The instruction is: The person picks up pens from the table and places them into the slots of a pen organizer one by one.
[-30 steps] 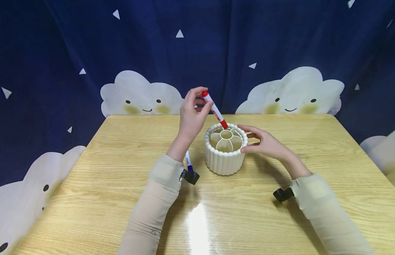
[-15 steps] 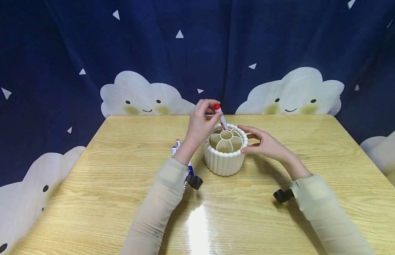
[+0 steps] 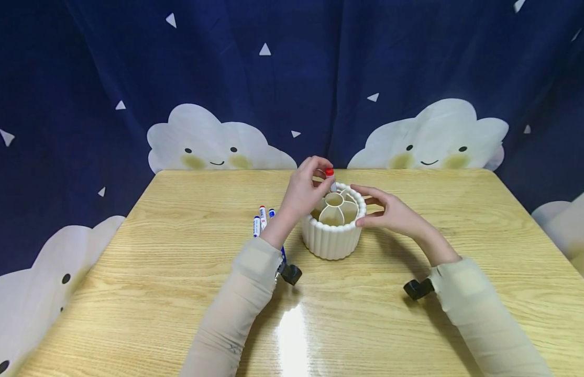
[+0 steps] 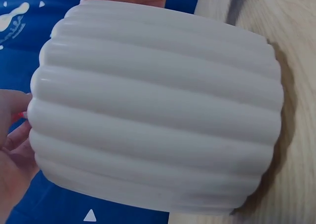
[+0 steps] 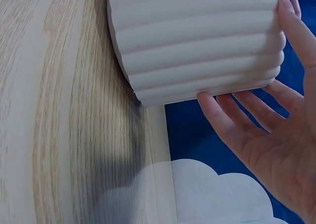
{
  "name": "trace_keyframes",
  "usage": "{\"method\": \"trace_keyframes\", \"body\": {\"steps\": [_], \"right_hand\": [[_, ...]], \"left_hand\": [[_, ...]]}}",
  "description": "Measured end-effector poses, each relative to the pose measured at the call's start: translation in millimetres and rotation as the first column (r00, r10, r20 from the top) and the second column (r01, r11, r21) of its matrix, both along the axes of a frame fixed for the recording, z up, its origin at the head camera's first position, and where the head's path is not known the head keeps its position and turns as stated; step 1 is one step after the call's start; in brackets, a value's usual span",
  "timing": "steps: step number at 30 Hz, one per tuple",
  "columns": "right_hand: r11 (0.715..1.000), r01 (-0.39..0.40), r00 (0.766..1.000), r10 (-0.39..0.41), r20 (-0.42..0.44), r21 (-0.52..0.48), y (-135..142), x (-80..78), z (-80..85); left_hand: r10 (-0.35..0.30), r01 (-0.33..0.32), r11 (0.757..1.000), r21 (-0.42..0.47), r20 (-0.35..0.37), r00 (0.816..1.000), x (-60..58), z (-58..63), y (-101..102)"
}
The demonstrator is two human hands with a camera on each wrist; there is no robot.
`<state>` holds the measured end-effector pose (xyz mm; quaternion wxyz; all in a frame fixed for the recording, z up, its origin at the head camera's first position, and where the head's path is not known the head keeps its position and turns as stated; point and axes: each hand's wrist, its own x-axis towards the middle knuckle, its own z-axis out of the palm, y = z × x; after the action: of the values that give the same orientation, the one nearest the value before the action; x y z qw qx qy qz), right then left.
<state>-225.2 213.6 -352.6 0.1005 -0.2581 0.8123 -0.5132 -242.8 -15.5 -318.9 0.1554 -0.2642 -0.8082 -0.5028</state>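
Note:
A round cream pen holder point(image 3: 331, 238) with fluted walls and a beaded rim stands upright on the table, divided inside into petal-shaped compartments. My left hand point(image 3: 305, 191) pinches a white marker with a red cap point(image 3: 329, 172) above the holder's far side; its lower end is down in a rear compartment. On the opposite side, my right hand point(image 3: 395, 212) holds the holder between thumb and fingers at the rim. The right wrist view shows those fingers point(image 5: 217, 110) against the ribbed wall point(image 5: 197, 46). In the left wrist view, the holder's wall point(image 4: 153, 105) hides most of the marker.
Left of the holder, several markers lie on the wooden table point(image 3: 178, 272), among them a blue-ended one point(image 3: 256, 225) and a red-ended one point(image 3: 263, 214). My left forearm partly covers them. A dark blue curtain point(image 3: 315, 68) with clouds hangs behind the table's far edge.
My left hand has moved right and down, lowering the red-capped marker from above the rim into a rear compartment. More of the markers on the table now show. The right hand stays put.

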Motion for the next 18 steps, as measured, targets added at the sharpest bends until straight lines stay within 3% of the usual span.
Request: {"method": "trace_keyframes", "body": {"steps": [6,13,18], "right_hand": [[1.000,0.002,1.000,-0.002,0.003,0.010,0.1,0.5,0.4],[1.000,0.004,1.000,-0.004,0.005,-0.002,0.0,0.2,0.5],[1.000,0.002,1.000,-0.002,0.003,-0.003,-0.4,-0.6,-0.5]], "left_hand": [[0.001,0.000,0.996,-0.088,0.019,1.000,0.7,-3.4,1.0],[-0.015,0.018,0.995,-0.100,0.036,0.999,1.7,-2.0,-2.6],[0.009,-0.003,0.993,-0.116,0.053,0.999,-1.2,-4.7,-15.2]]}}
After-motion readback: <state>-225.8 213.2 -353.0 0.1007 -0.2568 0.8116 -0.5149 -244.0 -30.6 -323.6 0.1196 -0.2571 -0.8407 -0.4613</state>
